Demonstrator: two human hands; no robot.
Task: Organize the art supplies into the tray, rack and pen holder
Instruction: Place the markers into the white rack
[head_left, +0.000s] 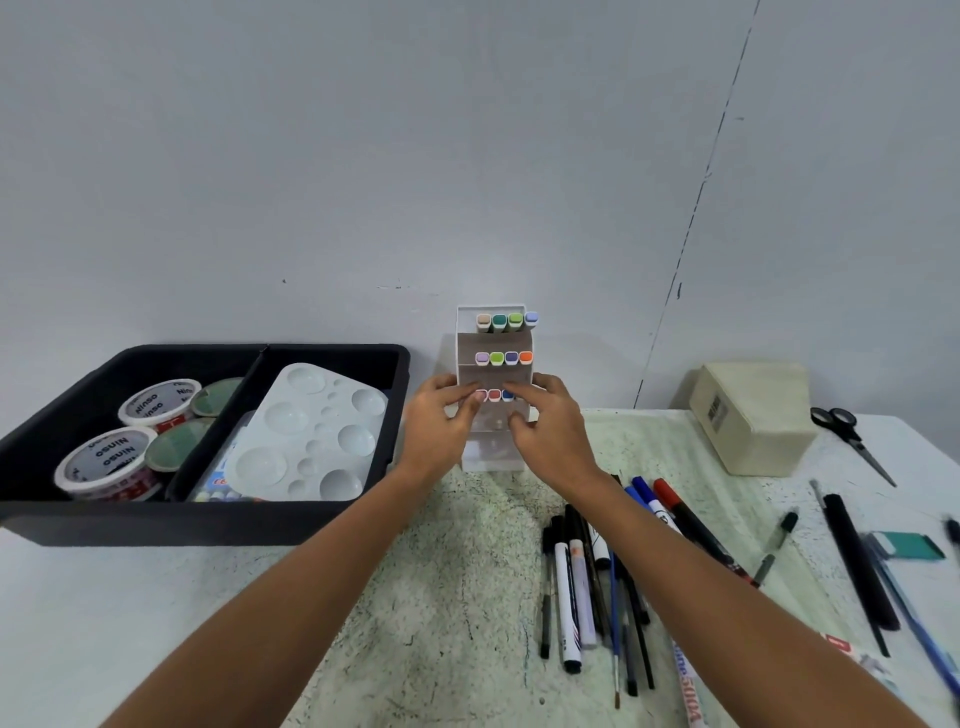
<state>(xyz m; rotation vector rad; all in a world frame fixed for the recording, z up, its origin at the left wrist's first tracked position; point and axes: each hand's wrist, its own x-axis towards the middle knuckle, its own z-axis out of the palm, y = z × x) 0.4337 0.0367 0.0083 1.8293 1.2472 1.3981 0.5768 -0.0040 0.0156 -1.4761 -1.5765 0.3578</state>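
Left hand (441, 423) and right hand (545, 423), fingers curled, at third marker row of white tiered plastic rack (493, 348); actual hold unclear.

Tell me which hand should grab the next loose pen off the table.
Right. The right hand is nearest the loose pens, which lie under its forearm; the left hand would probably have to cross over.

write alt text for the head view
Both hands, left hand and right hand, reach to a white marker rack on the table. A black tray sits left; loose pens lie right.
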